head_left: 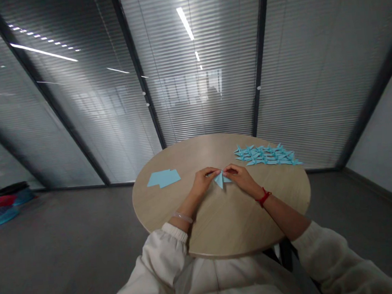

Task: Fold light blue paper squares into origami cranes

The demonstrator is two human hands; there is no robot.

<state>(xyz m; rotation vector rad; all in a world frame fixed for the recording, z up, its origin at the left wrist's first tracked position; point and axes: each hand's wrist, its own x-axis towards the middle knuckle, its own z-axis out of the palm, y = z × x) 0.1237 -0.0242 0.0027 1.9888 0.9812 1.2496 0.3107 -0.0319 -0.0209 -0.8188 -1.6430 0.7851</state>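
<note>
A small light-blue folded paper piece (221,179) lies on the round wooden table (223,227), pinched between both hands. My left hand (204,179) holds its left side with the fingertips on the upper fold. My right hand (238,175), with a red cord at the wrist, grips its right side. The paper's point faces toward me. Much of its upper part is hidden by my fingers.
Several flat light-blue paper sheets (163,177) lie at the table's left. A cluster of several folded blue paper figures (267,155) sits at the back right. Glass walls with blinds stand behind. Coloured baskets (2,207) rest on the floor far left.
</note>
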